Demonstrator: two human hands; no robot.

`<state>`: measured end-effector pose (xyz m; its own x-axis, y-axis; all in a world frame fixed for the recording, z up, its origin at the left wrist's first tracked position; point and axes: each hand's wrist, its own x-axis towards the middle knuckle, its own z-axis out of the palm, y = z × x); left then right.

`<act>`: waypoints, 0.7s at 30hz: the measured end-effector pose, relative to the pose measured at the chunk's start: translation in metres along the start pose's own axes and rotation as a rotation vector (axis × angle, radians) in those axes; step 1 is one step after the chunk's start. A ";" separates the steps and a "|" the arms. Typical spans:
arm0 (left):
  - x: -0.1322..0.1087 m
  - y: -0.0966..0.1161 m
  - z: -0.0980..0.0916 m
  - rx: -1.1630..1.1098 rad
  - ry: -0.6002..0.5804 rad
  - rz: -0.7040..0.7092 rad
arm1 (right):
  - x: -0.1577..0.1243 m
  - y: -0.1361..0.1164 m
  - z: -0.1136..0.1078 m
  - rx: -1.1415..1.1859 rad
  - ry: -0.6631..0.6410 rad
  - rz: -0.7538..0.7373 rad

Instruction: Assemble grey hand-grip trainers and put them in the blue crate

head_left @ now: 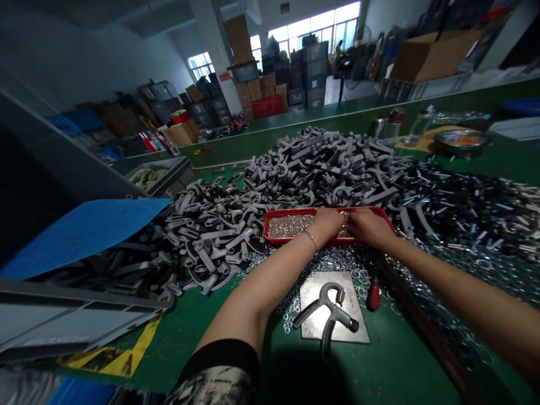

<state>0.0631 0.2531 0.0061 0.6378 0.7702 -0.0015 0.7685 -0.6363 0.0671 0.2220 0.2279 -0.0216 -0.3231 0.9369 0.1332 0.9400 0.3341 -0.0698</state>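
Both hands reach into a shallow red tray (270, 220) filled with small shiny metal parts (289, 225). My left hand (327, 221) lies over the parts with its fingers curled down among them; a thin bracelet circles the wrist. My right hand (368, 224) sits beside it, fingers bent into the same spot. What either hand pinches is hidden. Nearer me, an assembled grey hand gripper (331, 308) lies on a metal plate (314, 329), with a red-handled tool (373, 293) to its right.
A big heap of grey plastic handles (304, 169) covers the green table behind and left of the tray. Dark small parts (468, 208) pile at right, metal rings (337, 261) lie near the plate. A grey crate with a blue sheet (84, 230) stands left.
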 end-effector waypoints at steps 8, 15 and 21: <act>0.001 -0.003 0.024 -0.072 0.110 -0.090 | -0.002 0.008 0.011 0.062 0.038 0.053; 0.000 -0.001 0.028 -0.178 0.236 -0.245 | 0.006 0.013 0.010 0.115 0.050 0.159; -0.044 0.003 0.014 -0.473 0.439 -0.235 | -0.031 -0.005 -0.017 0.254 0.105 0.169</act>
<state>0.0380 0.2161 -0.0076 0.3004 0.8954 0.3287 0.7158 -0.4394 0.5427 0.2289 0.1950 -0.0082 -0.1389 0.9701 0.1989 0.9175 0.2017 -0.3429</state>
